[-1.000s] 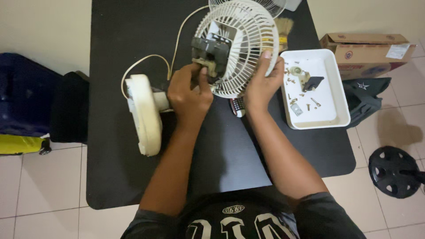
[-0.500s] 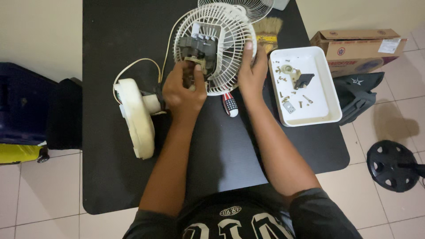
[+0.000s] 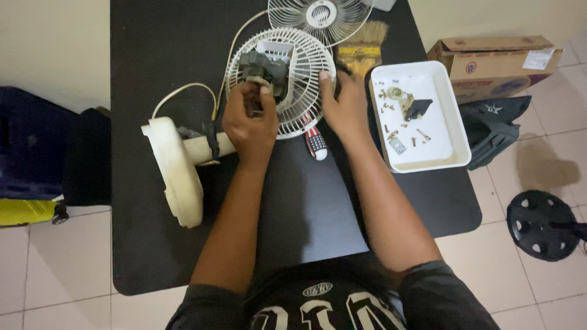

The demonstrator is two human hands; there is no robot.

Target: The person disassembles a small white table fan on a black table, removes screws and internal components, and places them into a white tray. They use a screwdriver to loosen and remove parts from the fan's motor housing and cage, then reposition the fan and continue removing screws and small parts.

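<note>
small fan lies on its side, center-far on the black table. long axis runs left-right: cream base left, rear grille and exposed motor right. left hand pinches narrow at the motor. right hand grips the grille rim. screwdriver between wrists; white parts tray right.

Bare bench toward the near edge

Farther back, fan base, rear grille, screwdriver and parts tray crowd the bench.
</note>
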